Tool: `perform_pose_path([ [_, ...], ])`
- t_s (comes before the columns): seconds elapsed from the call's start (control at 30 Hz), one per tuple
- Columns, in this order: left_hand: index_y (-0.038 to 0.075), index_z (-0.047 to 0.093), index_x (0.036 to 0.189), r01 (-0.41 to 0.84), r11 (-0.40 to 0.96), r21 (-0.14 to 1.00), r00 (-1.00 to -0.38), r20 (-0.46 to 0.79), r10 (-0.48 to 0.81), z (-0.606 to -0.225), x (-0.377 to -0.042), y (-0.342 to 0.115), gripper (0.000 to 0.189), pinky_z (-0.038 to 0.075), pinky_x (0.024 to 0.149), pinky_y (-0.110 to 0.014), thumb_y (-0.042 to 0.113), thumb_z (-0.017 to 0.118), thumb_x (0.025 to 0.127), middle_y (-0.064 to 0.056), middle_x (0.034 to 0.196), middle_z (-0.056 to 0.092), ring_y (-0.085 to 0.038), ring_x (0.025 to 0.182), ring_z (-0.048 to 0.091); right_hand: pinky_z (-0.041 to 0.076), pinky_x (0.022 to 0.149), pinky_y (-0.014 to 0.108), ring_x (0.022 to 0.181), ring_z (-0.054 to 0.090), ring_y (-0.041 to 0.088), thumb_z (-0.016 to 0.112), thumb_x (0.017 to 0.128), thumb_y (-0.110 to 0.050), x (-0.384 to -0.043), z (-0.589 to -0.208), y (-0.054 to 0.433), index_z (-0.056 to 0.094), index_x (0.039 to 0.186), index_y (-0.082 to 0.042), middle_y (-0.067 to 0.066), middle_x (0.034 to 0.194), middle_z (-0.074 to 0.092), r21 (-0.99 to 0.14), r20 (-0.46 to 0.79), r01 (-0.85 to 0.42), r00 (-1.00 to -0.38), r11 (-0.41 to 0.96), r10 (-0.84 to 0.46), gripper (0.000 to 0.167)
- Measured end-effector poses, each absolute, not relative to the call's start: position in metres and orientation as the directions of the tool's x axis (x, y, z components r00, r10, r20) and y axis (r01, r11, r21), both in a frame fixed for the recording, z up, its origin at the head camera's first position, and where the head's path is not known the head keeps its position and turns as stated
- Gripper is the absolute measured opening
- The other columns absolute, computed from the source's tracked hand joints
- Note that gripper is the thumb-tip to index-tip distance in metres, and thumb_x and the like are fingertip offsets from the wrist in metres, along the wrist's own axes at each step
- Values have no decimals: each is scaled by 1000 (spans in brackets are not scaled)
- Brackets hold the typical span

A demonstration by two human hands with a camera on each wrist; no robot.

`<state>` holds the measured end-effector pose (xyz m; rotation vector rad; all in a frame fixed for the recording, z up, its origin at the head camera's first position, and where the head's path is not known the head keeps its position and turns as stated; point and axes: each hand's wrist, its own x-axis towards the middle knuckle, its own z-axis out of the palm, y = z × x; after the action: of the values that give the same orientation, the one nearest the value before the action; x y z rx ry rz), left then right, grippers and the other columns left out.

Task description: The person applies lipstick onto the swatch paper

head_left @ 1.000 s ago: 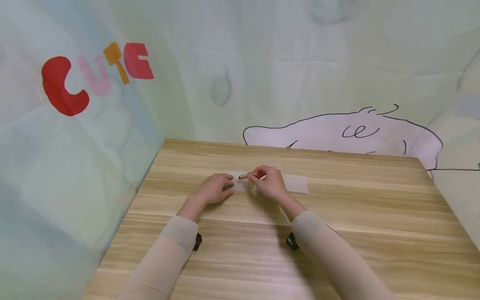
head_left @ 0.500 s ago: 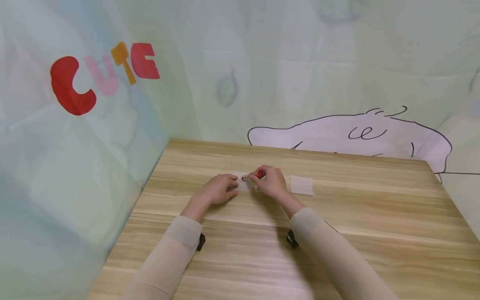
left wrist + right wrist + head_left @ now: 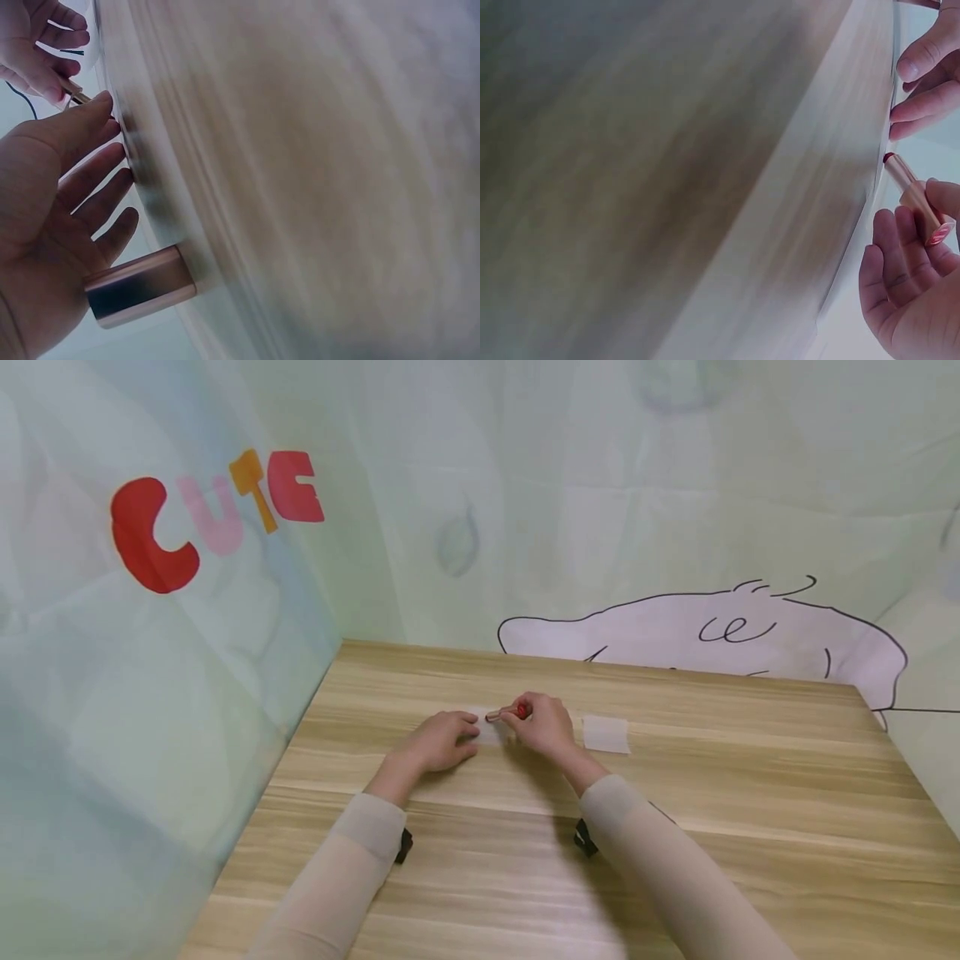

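Note:
Between thumb and fingers, my right hand (image 3: 546,723) pinches a lipstick (image 3: 911,180) with a rose-gold case and a dark red tip. The tip points left and down, right at a thin white sheet (image 3: 491,735) on the table. My left hand (image 3: 441,741) rests at the left end of that sheet, fingers loosely extended and fingertips at its surface, just left of the lipstick tip. A shiny rose-gold cylinder (image 3: 141,286), like a lipstick cap, shows beside the left palm in the left wrist view; the left hand hides it in the head view.
A second white sheet (image 3: 606,734) lies flat to the right of my right hand. The wood-grain table (image 3: 480,877) meets printed cloth walls (image 3: 405,510) at the back and left. Black wrist mounts (image 3: 585,838) show below both wrists.
The head view has swung slightly left, so the scene sits further right. My right hand and lipstick have shifted a little left along the sheet. The left hand stays in place.

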<state>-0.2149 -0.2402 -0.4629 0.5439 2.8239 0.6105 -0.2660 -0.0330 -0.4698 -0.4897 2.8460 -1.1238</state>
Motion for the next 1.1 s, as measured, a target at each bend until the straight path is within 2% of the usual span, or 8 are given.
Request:
perform_pose_path([
  [0.27,-2,67,129,310,847,432,-913,-112,392,-464,-215,-240,37,36,116,-46,19,68,98,-15,146,55,-35,135,50,39,57,26,66,51,14,81,89,-29,-263,-468,-26,71,84,-11,-2,74,61,-675,42,-302,-926,673,-374,21],
  [0.5,-3,68,127,333,838,432,-909,-87,407,-464,-216,-240,36,36,116,-45,18,68,98,-17,144,56,-36,134,51,40,60,27,69,52,14,80,89,-30,-262,-467,-23,74,86,-12,-3,74,63,-688,23,-312,-912,655,-411,18],
  [0.77,-3,68,126,345,833,433,-909,-68,412,-467,-217,-239,36,36,115,-45,17,70,96,-18,143,57,-36,133,52,48,64,25,76,62,15,79,90,-27,-263,-464,-12,74,89,-10,0,82,68,-790,71,-272,-931,549,-359,18],
  [0.97,-3,69,124,335,833,441,-916,-55,398,-467,-216,-237,36,36,115,-46,18,70,96,-21,141,57,-38,133,51,51,58,26,68,66,19,77,92,-28,-266,-454,8,73,98,-7,7,88,69,-861,50,-198,-950,469,-308,22],
  [1.1,0,69,125,344,833,434,-924,-5,383,-465,-215,-235,36,33,117,-46,19,71,95,-20,142,57,-37,136,49,54,60,27,70,69,22,76,93,-30,-268,-446,23,72,98,-7,8,91,70,-859,61,-201,-953,470,-296,24],
])
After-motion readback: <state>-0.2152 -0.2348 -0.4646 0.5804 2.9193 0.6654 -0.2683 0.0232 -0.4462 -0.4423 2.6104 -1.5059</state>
